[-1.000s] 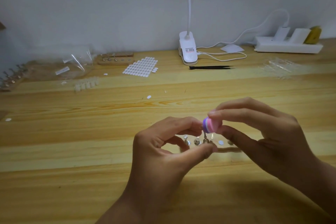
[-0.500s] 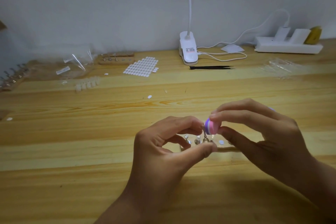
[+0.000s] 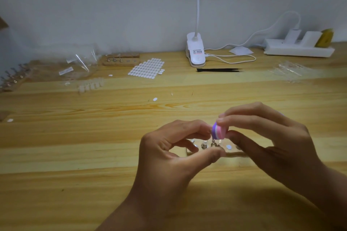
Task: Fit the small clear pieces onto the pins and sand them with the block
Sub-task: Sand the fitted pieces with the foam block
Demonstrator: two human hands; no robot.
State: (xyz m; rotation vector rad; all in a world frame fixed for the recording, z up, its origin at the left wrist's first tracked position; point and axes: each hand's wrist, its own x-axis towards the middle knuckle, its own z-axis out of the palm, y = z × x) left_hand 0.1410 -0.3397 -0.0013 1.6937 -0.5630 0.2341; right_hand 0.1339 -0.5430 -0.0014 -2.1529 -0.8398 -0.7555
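Note:
My right hand (image 3: 266, 142) pinches a small purple, pink and white sanding block (image 3: 218, 131) between thumb and fingertips. The block's end meets the top of a metal pin (image 3: 213, 143) that stands in a wooden pin holder (image 3: 232, 154) on the table. My left hand (image 3: 174, 154) curls around that pin, index fingertip and thumb pinching at it; the small clear piece on it is hidden by the fingers. Other pins (image 3: 203, 145) stand in the holder to the left, and a white oval sticker (image 3: 228, 146) lies on its right part.
Far side of the table: a sheet of white oval stickers (image 3: 147, 67), a second wooden pin holder (image 3: 121, 60), clear bags (image 3: 80, 63), a row of clear pieces (image 3: 91, 85), black tweezers (image 3: 218, 70), a clip lamp (image 3: 195, 50), a power strip (image 3: 298, 48). Pins (image 3: 13, 78) lie at the left edge.
The sanding block has shifted slightly left and down against the pin top. Both hands stay nearly in place.

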